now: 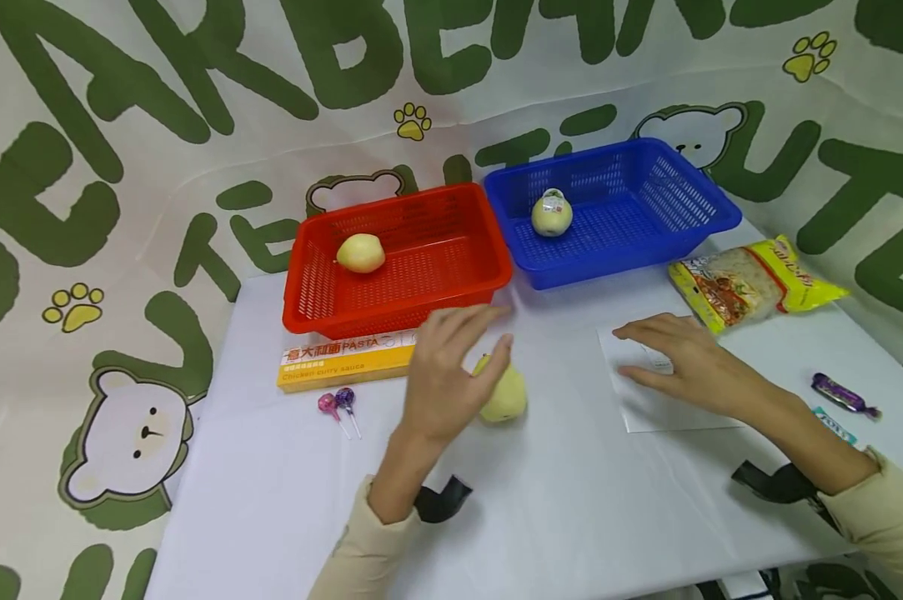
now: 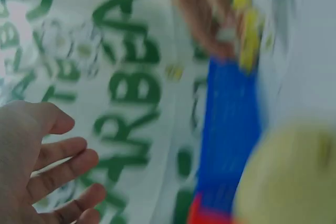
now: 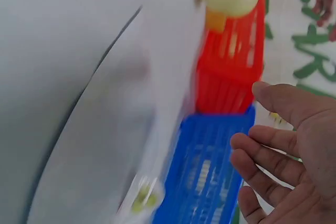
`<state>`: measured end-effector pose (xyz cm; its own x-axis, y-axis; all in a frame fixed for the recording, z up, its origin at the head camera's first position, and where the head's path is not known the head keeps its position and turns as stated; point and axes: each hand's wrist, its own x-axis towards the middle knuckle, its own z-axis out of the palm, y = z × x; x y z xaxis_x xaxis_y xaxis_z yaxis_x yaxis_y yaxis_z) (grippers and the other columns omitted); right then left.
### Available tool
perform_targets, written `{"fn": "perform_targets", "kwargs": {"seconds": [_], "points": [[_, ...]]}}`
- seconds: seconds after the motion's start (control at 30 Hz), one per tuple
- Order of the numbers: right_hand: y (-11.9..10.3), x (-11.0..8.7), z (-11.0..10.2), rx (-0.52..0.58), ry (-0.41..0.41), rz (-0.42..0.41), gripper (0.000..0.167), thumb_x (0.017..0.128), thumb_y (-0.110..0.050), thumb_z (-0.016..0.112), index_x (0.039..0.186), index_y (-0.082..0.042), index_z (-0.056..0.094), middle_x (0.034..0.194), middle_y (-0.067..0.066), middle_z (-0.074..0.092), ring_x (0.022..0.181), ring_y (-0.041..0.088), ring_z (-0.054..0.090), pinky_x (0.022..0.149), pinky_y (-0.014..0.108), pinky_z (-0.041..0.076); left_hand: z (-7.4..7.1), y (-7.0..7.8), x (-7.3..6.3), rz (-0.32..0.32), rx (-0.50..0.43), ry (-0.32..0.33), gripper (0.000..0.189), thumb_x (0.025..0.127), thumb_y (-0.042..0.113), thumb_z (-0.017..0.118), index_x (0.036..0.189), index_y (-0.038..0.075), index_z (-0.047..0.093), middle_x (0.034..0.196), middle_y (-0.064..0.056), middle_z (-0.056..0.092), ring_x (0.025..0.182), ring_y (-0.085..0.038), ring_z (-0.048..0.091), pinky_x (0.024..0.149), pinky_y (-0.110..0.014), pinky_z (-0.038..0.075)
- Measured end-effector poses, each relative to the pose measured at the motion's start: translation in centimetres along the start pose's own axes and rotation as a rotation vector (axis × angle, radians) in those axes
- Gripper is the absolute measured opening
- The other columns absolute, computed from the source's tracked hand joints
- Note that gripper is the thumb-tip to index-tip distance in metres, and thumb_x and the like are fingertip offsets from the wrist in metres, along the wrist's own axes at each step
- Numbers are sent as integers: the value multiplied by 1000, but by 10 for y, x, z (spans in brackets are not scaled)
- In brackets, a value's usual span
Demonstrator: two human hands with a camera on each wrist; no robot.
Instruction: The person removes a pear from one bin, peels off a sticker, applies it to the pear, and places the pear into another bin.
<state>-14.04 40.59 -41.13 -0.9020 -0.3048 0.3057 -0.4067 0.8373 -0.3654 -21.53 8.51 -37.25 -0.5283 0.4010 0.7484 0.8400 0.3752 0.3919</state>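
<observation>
My left hand (image 1: 447, 375) hovers over the table beside a yellow-green pear (image 1: 507, 395), its fingers spread and nothing held. The pear stands on the white cloth, partly behind the thumb; in the left wrist view the pear (image 2: 289, 177) is large and blurred at the lower right. My right hand (image 1: 679, 362) is above a white sheet (image 1: 646, 412), with relaxed fingers and nothing in them. The right wrist view shows the same hand (image 3: 286, 156) with loosely bent fingers, and the sheet (image 3: 100, 145) carrying a small green print.
A red basket (image 1: 428, 312) holds a pale pear (image 1: 361, 253); a blue basket (image 1: 616, 262) holds a labelled one (image 1: 552, 217). Around them lie a pasta box (image 1: 338, 367), two lollipops (image 1: 336, 402), a yellow food bag (image 1: 751, 283), a purple-wrapped candy (image 1: 845, 395) and a teal packet (image 1: 834, 425).
</observation>
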Motion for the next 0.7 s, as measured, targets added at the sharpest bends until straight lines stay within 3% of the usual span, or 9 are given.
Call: {"fn": "perform_targets", "kwargs": {"seconds": [0.17, 0.27, 0.33, 0.5, 0.7], "points": [[22, -11, -8, -57, 29, 24, 39, 84, -18, 82, 119, -6, 70, 117, 11, 67, 114, 34, 56, 95, 65, 38, 64, 27, 1, 61, -18, -136, 25, 94, 26, 68, 115, 15, 75, 115, 3, 71, 104, -16, 60, 90, -26, 46], [32, -18, -9, -78, 41, 32, 39, 81, -17, 83, 117, -6, 72, 114, 12, 68, 112, 36, 58, 93, 66, 37, 97, 33, -3, 49, 21, -245, 26, 95, 31, 67, 116, 17, 75, 116, 5, 70, 103, -15, 59, 89, -26, 45], [39, -22, -9, -111, 54, 12, 41, 78, -16, 85, 116, -6, 73, 112, 12, 69, 109, 37, 59, 89, 61, 38, 117, 35, -6, 37, 63, -309, 28, 95, 35, 67, 118, 20, 74, 118, 6, 69, 104, -15, 59, 88, -27, 45], [57, -26, -5, -195, 76, -69, 45, 71, -18, 90, 110, -4, 74, 107, 13, 69, 100, 35, 62, 75, 44, 34, 157, 39, -10, -16, 174, -435, 35, 95, 44, 65, 123, 24, 71, 124, 8, 66, 110, -16, 58, 92, -31, 46], [67, -19, -9, -196, 50, -26, 35, 77, -15, 86, 108, -3, 75, 107, 12, 69, 104, 35, 60, 81, 49, 37, 190, 42, -16, -52, 334, -567, 48, 96, 56, 59, 131, 24, 65, 133, 7, 60, 120, -16, 54, 96, -34, 44]]}}
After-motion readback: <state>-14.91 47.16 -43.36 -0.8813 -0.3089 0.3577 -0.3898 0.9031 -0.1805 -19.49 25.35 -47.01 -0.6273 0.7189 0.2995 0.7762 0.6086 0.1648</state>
